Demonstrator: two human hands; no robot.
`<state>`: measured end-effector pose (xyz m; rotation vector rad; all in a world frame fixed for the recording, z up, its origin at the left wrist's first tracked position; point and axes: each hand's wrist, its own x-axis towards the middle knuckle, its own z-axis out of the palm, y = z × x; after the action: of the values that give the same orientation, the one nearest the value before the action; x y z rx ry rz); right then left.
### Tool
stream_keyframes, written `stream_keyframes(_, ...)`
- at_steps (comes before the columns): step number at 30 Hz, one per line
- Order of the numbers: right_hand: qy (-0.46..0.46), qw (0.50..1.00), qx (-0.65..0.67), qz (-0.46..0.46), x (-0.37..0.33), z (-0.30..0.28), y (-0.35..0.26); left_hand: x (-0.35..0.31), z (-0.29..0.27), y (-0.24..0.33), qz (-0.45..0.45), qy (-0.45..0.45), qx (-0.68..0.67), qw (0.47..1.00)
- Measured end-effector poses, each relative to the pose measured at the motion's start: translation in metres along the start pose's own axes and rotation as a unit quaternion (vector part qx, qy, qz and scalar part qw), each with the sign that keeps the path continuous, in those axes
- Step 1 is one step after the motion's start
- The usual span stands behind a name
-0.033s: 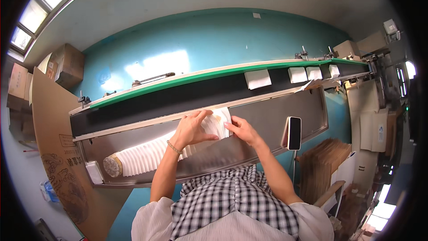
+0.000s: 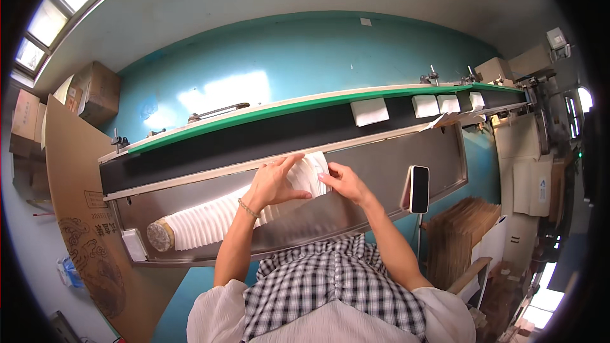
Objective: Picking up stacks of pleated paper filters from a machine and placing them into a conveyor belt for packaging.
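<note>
A long row of folded white tissues (image 2: 213, 219) lies on the metal tray, its folds standing side by side. My left hand (image 2: 274, 184) spans the row's right end, fingers on the far edge and thumb on the near one. The closed fingers of my right hand (image 2: 343, 184) pinch the side of the end tissues (image 2: 311, 174). At the row's left end sits a round, grey-brown block (image 2: 161, 235). The fingertips of my left hand are partly hidden against the white folds.
Beyond the tray (image 2: 394, 159) runs a black conveyor belt (image 2: 254, 147) with a green rail (image 2: 279, 112). A white packet (image 2: 370, 112) and several others ride on it. A phone (image 2: 419, 189) stands at the tray's right; cardboard sheets (image 2: 460, 232) stack below it. A large carton panel (image 2: 82, 216) stands left.
The white packets on the belt have shifted slightly right. The end tissues have moved a little between my hands, and my right hand is a touch further left.
</note>
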<state>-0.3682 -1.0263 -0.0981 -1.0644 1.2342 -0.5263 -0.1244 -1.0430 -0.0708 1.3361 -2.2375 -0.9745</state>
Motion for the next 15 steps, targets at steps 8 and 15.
stream_keyframes(8,0.143,0.987,0.069,-0.033,0.027,-0.023,0.018,0.001,0.002,0.006,-0.015,-0.005,-0.011,1.0)
stream_keyframes(15,0.144,0.977,-0.059,-0.143,0.021,0.028,0.017,-0.001,0.006,-0.003,-0.011,0.02,0.003,1.0)
